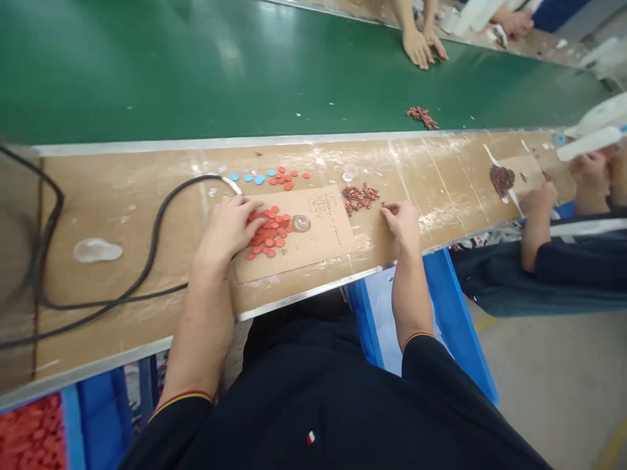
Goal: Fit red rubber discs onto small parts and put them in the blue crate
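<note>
Head view: left hand over the left end of a cardboard sheet, fingers bent onto a heap of red discs; thumb and forefinger lie at the heap's left side, though whether a disc is pinched between them I cannot tell; right hand off the sheet's right edge, reaching in over the near edge of the bench, thumb and fingertips together on a small dark piece (tiny, its shape hard to make out); between that hand and the sheet's far right corner, a loose pile of small red-and-dark pieces; a clear round piece sits on the sheet, at the right side of the disc heap; beyond the sheet's far edge, blue discs and a few more red ones lie scattered, with a clear disc farther right, beyond the far right corner; black cable loops over the bench's left part, its white end near the left hand; green belt runs along the bench's far edge, a co-worker's hands at its opposite edge.
</note>
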Tool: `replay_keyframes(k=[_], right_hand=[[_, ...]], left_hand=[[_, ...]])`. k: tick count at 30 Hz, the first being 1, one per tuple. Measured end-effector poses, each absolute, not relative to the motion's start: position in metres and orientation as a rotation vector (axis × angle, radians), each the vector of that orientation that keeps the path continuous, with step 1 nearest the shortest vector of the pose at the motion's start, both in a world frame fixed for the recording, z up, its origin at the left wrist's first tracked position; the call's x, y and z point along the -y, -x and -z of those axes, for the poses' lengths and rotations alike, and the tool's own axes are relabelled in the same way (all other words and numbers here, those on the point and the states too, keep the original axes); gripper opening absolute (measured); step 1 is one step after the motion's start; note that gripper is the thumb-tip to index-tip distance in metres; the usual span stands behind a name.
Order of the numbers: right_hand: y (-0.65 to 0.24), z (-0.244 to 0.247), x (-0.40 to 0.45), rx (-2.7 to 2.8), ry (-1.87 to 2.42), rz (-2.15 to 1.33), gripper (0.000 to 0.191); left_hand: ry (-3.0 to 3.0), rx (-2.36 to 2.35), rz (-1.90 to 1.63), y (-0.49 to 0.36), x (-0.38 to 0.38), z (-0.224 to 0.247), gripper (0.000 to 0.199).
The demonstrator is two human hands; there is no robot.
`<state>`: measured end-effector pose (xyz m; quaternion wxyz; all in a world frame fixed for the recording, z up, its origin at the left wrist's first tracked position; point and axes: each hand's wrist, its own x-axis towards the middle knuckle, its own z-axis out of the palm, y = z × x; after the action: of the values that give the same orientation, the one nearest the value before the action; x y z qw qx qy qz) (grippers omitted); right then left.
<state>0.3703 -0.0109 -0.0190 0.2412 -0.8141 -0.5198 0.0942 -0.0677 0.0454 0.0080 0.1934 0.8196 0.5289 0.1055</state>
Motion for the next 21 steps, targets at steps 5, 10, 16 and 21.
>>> replay_keyframes(k=[5, 10, 16, 21], right_hand=[[-0.381, 0.018, 0.003, 1.376, 2.285, -0.355, 0.026], [-0.391, 0.013, -0.008, 1.347, 2.285, -0.441, 0.028], [-0.4, 0.009, -0.012, 1.317, 2.252, -0.434, 0.019], [-0.382, -0.014, -0.014, 1.306, 2.069, -0.314, 0.021]], left_hand=[[-2.225, -1.426, -0.394, 0.068, -0.046, -0.01, 0.043], [-2.131, -1.368, -0.463, 0.078, -0.049, -0.007, 0.051], [-2.06, -1.478, -0.548, 0.101, -0.048, -0.009, 0.042], [-2.075, -1.473, -0.453, 0.101, -0.051, -0.006, 0.021]])
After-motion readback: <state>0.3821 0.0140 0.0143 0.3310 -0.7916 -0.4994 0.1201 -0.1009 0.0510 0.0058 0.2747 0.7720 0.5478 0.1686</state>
